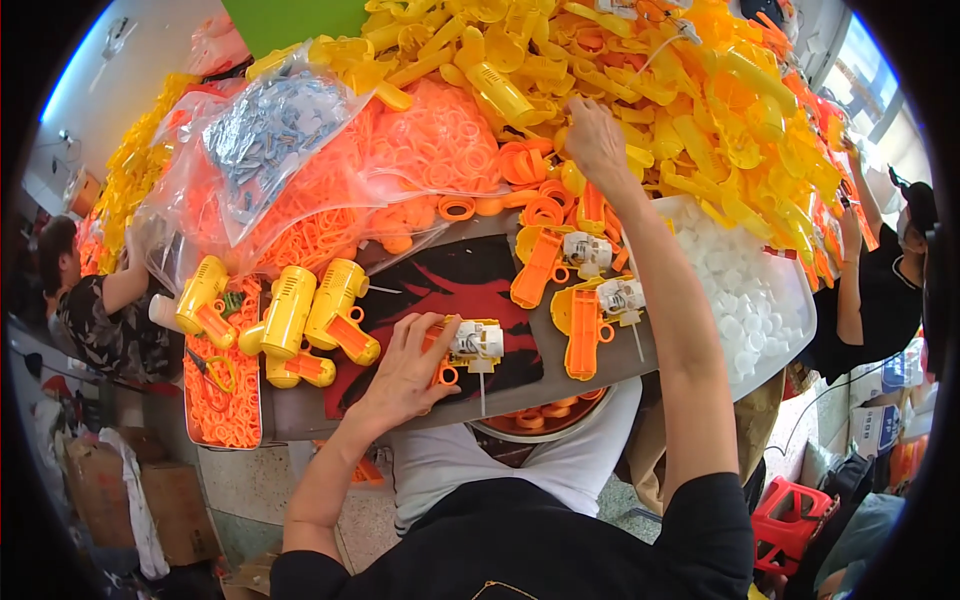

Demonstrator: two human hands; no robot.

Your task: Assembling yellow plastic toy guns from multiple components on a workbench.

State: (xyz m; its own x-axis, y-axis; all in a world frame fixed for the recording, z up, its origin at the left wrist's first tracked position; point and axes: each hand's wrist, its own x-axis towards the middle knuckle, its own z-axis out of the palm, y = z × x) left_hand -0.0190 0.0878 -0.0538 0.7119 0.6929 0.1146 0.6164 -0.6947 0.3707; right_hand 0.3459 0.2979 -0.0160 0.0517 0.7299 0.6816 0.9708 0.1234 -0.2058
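My left hand [402, 375] is closed around a half-built toy gun on the table's near edge. Its orange grip shows between my fingers, and a white mechanism [478, 342] with a thin white tube sticks out to the right. My right hand [597, 145] reaches far forward into a heap of yellow plastic shells [690, 100]. Its fingers are bent in among the pieces, and their tips are hidden. Two more open toy gun halves, with orange grips [583, 335] and white mechanisms [588, 254], lie beneath my right forearm.
Closed yellow toy guns [290, 310] lie at the left, near a tray of orange rings [225, 415] with scissors [218, 372]. Behind are bags of orange parts [430, 140] and screws [275, 125]. White caps [750, 310] fill the right side. Other people sit at both sides.
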